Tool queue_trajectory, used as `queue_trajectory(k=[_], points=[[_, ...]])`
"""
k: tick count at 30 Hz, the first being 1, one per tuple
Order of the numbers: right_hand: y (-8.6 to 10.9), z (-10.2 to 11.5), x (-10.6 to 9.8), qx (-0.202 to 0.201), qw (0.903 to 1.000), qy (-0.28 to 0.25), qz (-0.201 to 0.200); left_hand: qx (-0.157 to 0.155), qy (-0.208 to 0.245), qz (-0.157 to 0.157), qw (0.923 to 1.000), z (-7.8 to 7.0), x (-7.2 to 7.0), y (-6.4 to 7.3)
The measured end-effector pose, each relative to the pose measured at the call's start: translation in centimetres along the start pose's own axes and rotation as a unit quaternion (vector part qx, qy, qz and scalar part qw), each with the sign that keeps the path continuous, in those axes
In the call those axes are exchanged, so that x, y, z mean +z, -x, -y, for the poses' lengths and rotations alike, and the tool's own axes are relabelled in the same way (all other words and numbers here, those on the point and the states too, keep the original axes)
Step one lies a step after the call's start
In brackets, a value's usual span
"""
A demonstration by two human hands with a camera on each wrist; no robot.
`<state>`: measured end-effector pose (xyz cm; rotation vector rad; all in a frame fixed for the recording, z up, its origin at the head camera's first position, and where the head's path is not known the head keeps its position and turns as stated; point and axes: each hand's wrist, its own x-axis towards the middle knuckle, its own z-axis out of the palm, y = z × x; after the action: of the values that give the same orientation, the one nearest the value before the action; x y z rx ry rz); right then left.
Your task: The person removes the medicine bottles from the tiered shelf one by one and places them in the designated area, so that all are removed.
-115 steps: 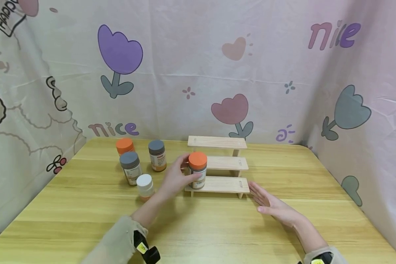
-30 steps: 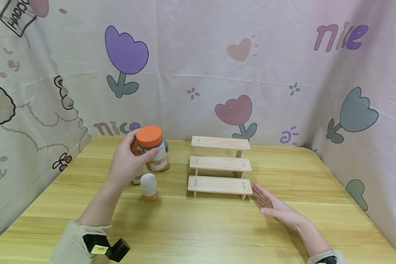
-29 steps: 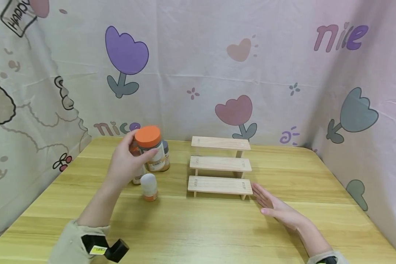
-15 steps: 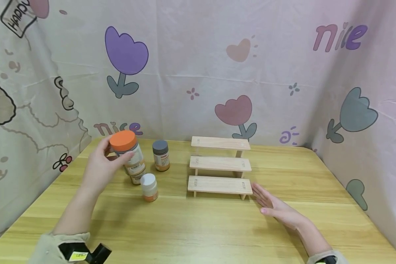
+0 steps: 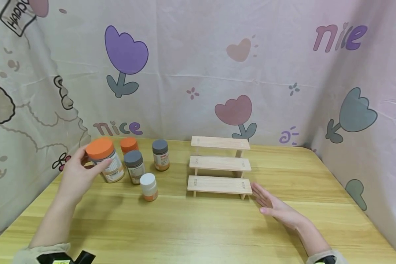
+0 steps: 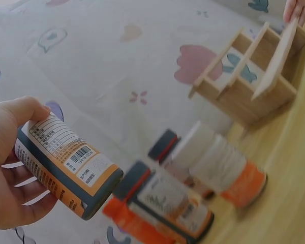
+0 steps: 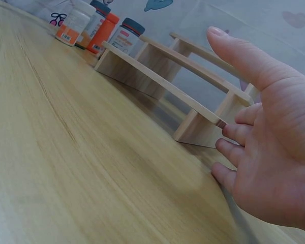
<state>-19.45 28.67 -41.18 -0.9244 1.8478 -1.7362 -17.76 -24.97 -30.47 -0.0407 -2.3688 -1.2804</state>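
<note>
My left hand (image 5: 76,179) grips a supplement bottle with an orange lid (image 5: 100,147) at the left side of the table. In the left wrist view this bottle (image 6: 73,162) is tilted, with fingers and thumb round it, and seems to hang above the tabletop. My right hand (image 5: 280,211) lies with straightened fingers at the right end of a three-step wooden shelf (image 5: 219,184). In the right wrist view, fingertips of the right hand (image 7: 274,147) touch or nearly touch the end of the lowest board; the thumb stands away.
Beside the held bottle stand a grey-lidded bottle (image 5: 135,168), a small white-lidded bottle (image 5: 149,187), another grey-lidded bottle (image 5: 160,156) and, partly hidden behind, an orange one (image 5: 129,144). A printed cloth (image 5: 171,44) hangs behind the wooden table (image 5: 198,227).
My left hand has carried the orange-lidded bottle from the lowest shelf board leftward, past the other bottles, to the table's left side. The right hand keeps its place by the shelf.
</note>
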Motion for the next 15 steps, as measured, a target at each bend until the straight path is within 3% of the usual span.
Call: queue_trajectory(k=[5, 12, 15], points=[[0.0, 0.1, 0.0, 0.006, 1.0000, 0.002, -0.001, -0.026, -0.036, 0.017, 0.9988, 1.6, -0.5, 0.3], [0.0, 0.1, 0.0, 0.004, 0.9999, 0.008, -0.004, -0.027, -0.072, 0.014, 0.9969, 3.8, -0.6, 0.3], [0.0, 0.1, 0.0, 0.007, 0.9999, 0.008, -0.004, -0.045, -0.083, 0.026, 0.9952, 4.7, -0.5, 0.4]])
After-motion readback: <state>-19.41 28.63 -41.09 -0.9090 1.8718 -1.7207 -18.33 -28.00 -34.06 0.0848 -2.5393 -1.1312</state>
